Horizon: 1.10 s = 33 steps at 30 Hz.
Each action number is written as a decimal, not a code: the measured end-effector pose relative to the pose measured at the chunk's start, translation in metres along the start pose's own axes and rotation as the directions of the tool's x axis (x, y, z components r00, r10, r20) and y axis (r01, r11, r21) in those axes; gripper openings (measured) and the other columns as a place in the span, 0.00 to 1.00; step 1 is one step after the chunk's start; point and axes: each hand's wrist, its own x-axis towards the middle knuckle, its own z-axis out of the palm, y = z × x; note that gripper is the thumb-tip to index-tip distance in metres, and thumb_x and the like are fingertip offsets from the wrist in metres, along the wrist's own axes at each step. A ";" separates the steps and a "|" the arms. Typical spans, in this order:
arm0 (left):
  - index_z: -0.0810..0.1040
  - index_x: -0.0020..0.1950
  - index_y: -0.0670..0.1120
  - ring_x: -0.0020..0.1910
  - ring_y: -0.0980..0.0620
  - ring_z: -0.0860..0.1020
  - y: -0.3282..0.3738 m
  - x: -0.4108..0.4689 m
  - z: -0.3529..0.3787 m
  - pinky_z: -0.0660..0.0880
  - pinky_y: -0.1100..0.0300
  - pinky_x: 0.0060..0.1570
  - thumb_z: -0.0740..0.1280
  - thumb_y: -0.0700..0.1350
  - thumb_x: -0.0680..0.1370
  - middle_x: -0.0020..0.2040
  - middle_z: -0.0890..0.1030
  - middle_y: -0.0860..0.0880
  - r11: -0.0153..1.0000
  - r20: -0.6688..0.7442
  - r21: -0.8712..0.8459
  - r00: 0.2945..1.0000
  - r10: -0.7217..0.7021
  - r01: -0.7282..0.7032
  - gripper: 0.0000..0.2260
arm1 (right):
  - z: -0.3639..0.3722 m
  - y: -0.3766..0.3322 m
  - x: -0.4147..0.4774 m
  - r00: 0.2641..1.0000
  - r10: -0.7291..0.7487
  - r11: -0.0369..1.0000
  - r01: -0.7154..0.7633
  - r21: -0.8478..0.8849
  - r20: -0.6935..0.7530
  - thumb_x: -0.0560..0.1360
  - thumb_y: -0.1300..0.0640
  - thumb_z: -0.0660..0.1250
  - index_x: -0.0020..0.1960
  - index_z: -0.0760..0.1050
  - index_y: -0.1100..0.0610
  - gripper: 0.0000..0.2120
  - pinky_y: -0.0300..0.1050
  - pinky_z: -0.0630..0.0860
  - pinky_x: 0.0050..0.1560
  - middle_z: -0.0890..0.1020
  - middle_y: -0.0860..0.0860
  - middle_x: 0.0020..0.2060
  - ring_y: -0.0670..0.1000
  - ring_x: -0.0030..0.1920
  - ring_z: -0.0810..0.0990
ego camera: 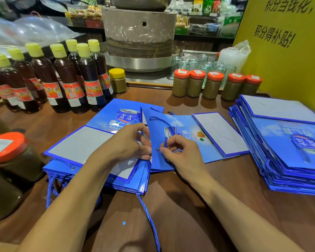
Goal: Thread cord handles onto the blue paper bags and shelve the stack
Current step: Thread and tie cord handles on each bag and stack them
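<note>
A flat blue paper bag [187, 140] lies across the middle of the wooden table [180, 206]. My left hand [127, 144] pinches the bag's near top edge and lifts it beside a small eyelet. My right hand [180, 153] pinches a blue twisted cord [166, 140] right at that eyelet. The cord loops back over the bag's face. Under my left hand sits a stack of blue bags [91, 160] with cords hanging off the near edge. A second, taller stack of blue bags [284, 148] lies at the right.
Dark oil bottles with yellow caps [67, 79] line the far left. Orange-lidded jars [213, 84] stand behind the bags, and larger orange-lidded jars [9, 157] crowd the left edge. A stone mill [138, 37] and a yellow sign [287, 42] rise behind.
</note>
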 end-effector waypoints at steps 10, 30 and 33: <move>0.76 0.59 0.46 0.43 0.44 0.87 -0.001 0.000 -0.004 0.85 0.45 0.49 0.75 0.32 0.75 0.51 0.84 0.43 0.998 0.063 0.043 0.997 0.051 -0.054 0.17 | -0.002 -0.002 -0.002 0.999 0.051 0.983 -0.048 0.180 -0.011 0.76 0.59 0.76 0.44 0.83 0.55 0.04 0.47 0.86 0.43 0.86 0.52 0.42 0.51 0.39 0.85; 0.76 0.60 0.47 0.41 0.50 0.86 0.000 0.000 -0.005 0.85 0.51 0.45 0.77 0.33 0.74 0.51 0.84 0.48 0.989 0.074 0.123 0.994 0.077 -0.086 0.19 | -0.001 0.001 0.000 1.000 0.016 0.993 -0.018 0.118 0.014 0.76 0.60 0.76 0.44 0.81 0.57 0.05 0.44 0.84 0.39 0.86 0.49 0.43 0.50 0.38 0.84; 0.76 0.60 0.47 0.41 0.49 0.87 -0.001 0.000 -0.004 0.84 0.55 0.41 0.77 0.34 0.74 0.51 0.84 0.48 0.989 0.064 0.119 0.994 0.084 -0.091 0.19 | 0.000 0.001 -0.001 0.999 -0.029 0.999 0.030 0.040 -0.018 0.76 0.59 0.76 0.43 0.80 0.55 0.06 0.41 0.83 0.42 0.85 0.48 0.42 0.49 0.40 0.84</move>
